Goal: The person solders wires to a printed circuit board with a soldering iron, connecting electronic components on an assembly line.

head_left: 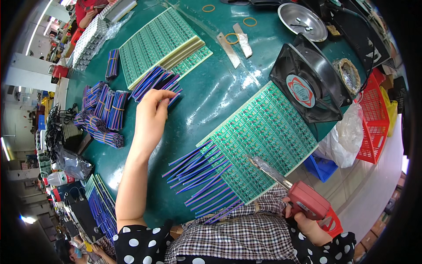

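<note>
My left hand (153, 110) is at the loose pile of blue, purple and black wires (154, 82), with thumb and fingers pinched together at its near edge. Whatever lies between those fingertips is hidden. My right hand (305, 223) grips the red handle of a soldering gun (309, 200). Its metal barrel points up and left, and the tip is over a green circuit board panel (263, 132) in front of me. Along the panel's left edge, a row of attached wires (200, 174) fans out to the left over the table.
A stack of green panels (154, 42) lies beyond the wire pile. Banded wire bundles (105, 105) sit at left. A black fan (305, 83) stands by the panel's far right corner. Behind it is a metal dish (302, 22). Red baskets (373, 119) and a clear bag (345, 136) are at right.
</note>
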`<action>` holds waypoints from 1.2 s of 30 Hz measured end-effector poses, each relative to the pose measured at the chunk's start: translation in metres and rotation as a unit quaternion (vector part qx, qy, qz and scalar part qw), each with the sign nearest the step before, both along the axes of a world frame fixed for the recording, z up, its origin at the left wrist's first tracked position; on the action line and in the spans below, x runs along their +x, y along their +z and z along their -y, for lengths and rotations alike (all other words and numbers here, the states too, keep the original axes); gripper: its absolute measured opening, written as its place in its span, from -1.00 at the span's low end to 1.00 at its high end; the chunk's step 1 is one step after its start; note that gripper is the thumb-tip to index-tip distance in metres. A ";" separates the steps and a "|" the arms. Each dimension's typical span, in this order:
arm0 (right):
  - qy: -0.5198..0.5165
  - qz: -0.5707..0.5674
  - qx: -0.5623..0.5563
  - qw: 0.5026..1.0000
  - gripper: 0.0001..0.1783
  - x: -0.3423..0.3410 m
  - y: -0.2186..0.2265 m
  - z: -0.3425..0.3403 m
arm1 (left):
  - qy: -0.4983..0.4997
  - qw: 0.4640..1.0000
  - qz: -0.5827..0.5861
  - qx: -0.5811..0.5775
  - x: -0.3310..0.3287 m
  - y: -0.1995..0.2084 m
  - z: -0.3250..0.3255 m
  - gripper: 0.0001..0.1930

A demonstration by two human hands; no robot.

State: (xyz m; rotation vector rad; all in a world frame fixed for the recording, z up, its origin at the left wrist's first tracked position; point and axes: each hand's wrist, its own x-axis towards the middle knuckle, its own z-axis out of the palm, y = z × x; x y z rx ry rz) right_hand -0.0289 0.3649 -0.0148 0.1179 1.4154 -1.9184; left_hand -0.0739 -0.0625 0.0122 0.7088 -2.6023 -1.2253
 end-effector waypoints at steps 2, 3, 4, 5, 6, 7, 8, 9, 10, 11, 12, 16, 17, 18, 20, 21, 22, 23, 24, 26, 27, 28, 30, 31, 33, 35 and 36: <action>0.001 -0.016 -0.005 1.000 -0.09 0.001 -0.001 0.000 | -0.015 0.999 -0.015 -0.043 0.003 -0.007 0.001 -0.85; -0.002 -0.015 -0.004 1.000 -0.08 0.001 -0.002 0.000 | -0.014 0.999 -0.015 -0.044 0.005 -0.011 0.001 -0.85; -0.004 -0.013 -0.003 1.000 -0.08 0.001 -0.002 0.000 | -0.022 0.997 -0.037 -0.061 0.007 -0.014 0.002 -0.86; -0.003 -0.013 -0.005 1.000 -0.08 0.001 -0.002 0.001 | -0.030 0.995 -0.059 -0.078 0.008 -0.015 0.001 -0.86; -0.003 -0.014 -0.007 1.000 -0.07 0.001 -0.002 0.002 | -0.032 0.995 -0.060 -0.077 0.007 -0.012 -0.002 -0.86; -0.003 -0.015 -0.009 1.000 -0.07 0.000 -0.001 0.002 | -0.006 1.000 -0.017 -0.004 0.005 -0.007 -0.006 -0.88; -0.004 -0.015 -0.008 1.000 -0.07 0.000 -0.001 0.001 | 0.020 0.997 0.027 0.068 0.004 -0.004 -0.009 -0.89; -0.001 -0.015 -0.005 1.000 -0.07 0.000 -0.001 0.001 | 0.021 0.997 0.026 0.067 0.005 -0.005 -0.008 -0.89; 0.002 -0.015 -0.001 1.000 -0.07 0.000 -0.001 0.001 | 0.026 0.996 0.023 0.082 0.007 -0.007 -0.007 -0.91; 0.003 -0.015 -0.003 1.000 -0.07 0.001 -0.002 0.001 | 0.032 0.995 0.019 0.097 0.009 -0.008 -0.006 -0.92; 0.008 -0.018 -0.004 1.000 -0.07 0.001 -0.004 0.000 | 0.033 0.995 0.019 0.097 0.010 -0.007 -0.008 -0.92; 0.018 -0.020 -0.009 1.000 -0.07 -0.001 0.000 0.002 | -0.045 0.971 -0.107 -0.207 0.013 -0.003 -0.013 -0.95; 0.018 -0.019 -0.008 1.000 -0.07 -0.002 0.002 0.004 | -0.065 0.940 -0.120 -0.311 0.014 -0.002 -0.013 -0.94; 0.011 -0.001 -0.005 1.000 -0.07 -0.002 0.004 0.005 | -0.069 0.942 -0.119 -0.308 0.014 0.001 -0.021 -0.94; -0.004 0.020 0.011 1.000 -0.08 -0.004 0.009 0.003 | -0.083 0.966 -0.100 -0.223 0.021 0.012 -0.049 -0.91; 0.016 0.012 0.031 0.999 -0.09 -0.006 0.015 0.000 | -0.161 0.948 -0.114 -0.248 0.032 0.019 -0.065 -0.86; 0.039 0.007 0.051 0.998 -0.10 -0.010 0.019 -0.003 | -0.224 0.943 -0.059 -0.239 0.043 0.028 -0.087 -0.79; 0.041 0.008 0.053 0.998 -0.10 -0.014 0.024 -0.001 | -0.273 0.933 -0.070 -0.223 0.056 0.026 -0.100 -0.72; 0.036 0.019 0.048 0.998 -0.11 -0.017 0.029 0.006 | -0.282 0.930 -0.083 -0.219 0.067 0.023 -0.112 -0.68; 0.024 0.031 0.049 0.998 -0.12 -0.015 0.029 0.009 | -0.310 0.915 -0.077 -0.247 0.078 0.015 -0.122 -0.68; 0.092 -0.101 0.111 0.984 -0.12 -0.013 0.023 0.005 | -0.318 0.906 -0.068 -0.270 0.081 0.011 -0.125 -0.68; 0.159 -0.229 0.170 0.945 -0.12 -0.011 0.018 0.001 | -0.314 0.886 -0.083 -0.332 0.080 0.007 -0.126 -0.70; 0.189 -0.285 0.202 0.918 -0.13 -0.009 0.008 -0.008 | -0.307 0.871 -0.090 -0.374 0.080 0.001 -0.130 -0.71; 0.220 -0.341 0.231 0.884 -0.14 -0.008 0.006 -0.011 | -0.298 0.853 -0.095 -0.417 0.079 -0.001 -0.131 -0.71; 0.199 -0.307 0.201 0.909 -0.15 -0.007 0.006 -0.008 | -0.304 0.846 -0.102 -0.427 0.078 -0.002 -0.132 -0.74; 0.176 -0.272 0.169 0.931 -0.16 -0.009 0.005 -0.006 | -0.316 0.829 -0.095 -0.451 0.077 -0.002 -0.132 -0.74; 0.176 -0.233 0.154 0.944 -0.16 -0.010 0.006 -0.006 | -0.316 0.829 -0.095 -0.451 0.078 -0.002 -0.132 -0.74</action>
